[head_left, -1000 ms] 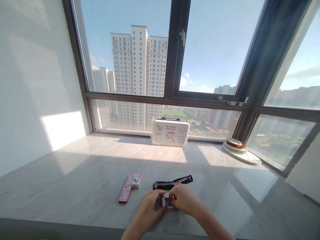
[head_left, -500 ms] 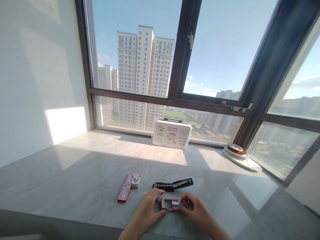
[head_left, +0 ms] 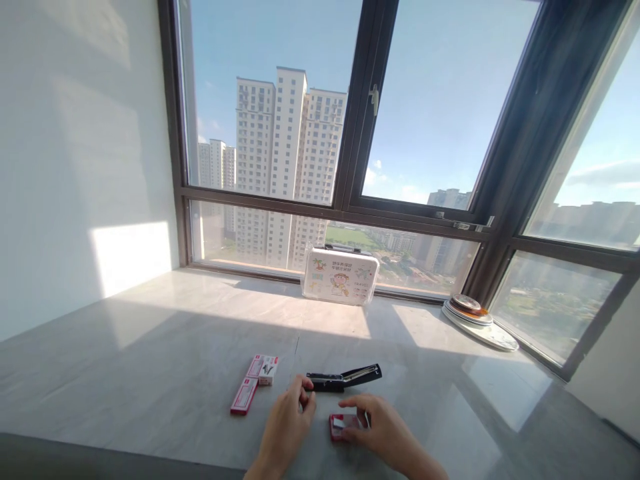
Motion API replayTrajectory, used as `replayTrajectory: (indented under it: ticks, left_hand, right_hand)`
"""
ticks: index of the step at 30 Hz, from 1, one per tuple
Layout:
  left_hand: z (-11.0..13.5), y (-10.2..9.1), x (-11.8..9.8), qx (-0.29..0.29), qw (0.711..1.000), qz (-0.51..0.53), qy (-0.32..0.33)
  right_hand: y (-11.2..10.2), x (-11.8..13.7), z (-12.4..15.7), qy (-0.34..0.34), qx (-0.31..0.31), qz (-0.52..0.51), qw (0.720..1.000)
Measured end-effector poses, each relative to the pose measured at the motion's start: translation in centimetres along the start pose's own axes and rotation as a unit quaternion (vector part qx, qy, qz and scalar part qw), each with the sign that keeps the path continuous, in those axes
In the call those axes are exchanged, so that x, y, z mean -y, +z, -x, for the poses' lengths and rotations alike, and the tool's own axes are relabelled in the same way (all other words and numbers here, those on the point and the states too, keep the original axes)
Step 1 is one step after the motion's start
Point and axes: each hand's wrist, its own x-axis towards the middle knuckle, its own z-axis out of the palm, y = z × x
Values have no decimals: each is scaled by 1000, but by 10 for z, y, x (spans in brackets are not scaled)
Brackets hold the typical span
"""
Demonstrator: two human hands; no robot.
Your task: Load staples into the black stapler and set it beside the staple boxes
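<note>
A black stapler (head_left: 325, 382) lies opened out on the stone sill, its top arm with the metal rail angled up to the right. My left hand (head_left: 287, 420) is closed in a pinch by the stapler's left end; what its fingertips hold, if anything, is too small to make out. My right hand (head_left: 383, 427) grips a small red and white staple box (head_left: 338, 427), thumb in front and fingers curled over its right side. Part of that box is hidden by the fingers. Left of my hands lie two flat red and white boxes (head_left: 244, 396) and a small white box (head_left: 269, 371) with a stapler picture.
A white case (head_left: 340, 277) with cartoon prints and a dark handle leans against the window. Stacked plates (head_left: 470, 313) sit in the right corner. A wall (head_left: 85, 167) bounds the sill (head_left: 150, 387) on the left, and its front edge runs below.
My left hand has let go of the staple box and drawn its fingers into a pinch near the stapler. My right hand keeps the box, now slightly lower. The view has tilted slightly.
</note>
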Motion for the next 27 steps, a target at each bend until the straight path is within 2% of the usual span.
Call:
replayTrajectory:
  ticks: [2,5,8,12,17,21,27]
  left_hand:
    - [-10,-9,8,-23,999,-49,-4]
    - [-19,-13,16,4,997,-75,-1]
    - [-16,-8,16,21,997,-72,0]
    - [-4,-4,11,35,997,-72,-4]
    - [-3,-6,11,48,996,-76,-14]
    - [-4,-5,13,44,996,-79,-10]
    - [-4,-7,9,39,997,-71,-19]
  right_hand:
    - [4,5,-4,-6,17,7,1000]
    - [14,13,-13,-13,34,23,999]
    - [20,20,-26,-32,8,39,999]
    - [18,28,-47,-60,-33,20,997]
    - [16,30,-67,-82,31,21,996]
    - [18,27,-71,-85,49,34,995]
    - [16,21,-60,-19,-19,93,995]
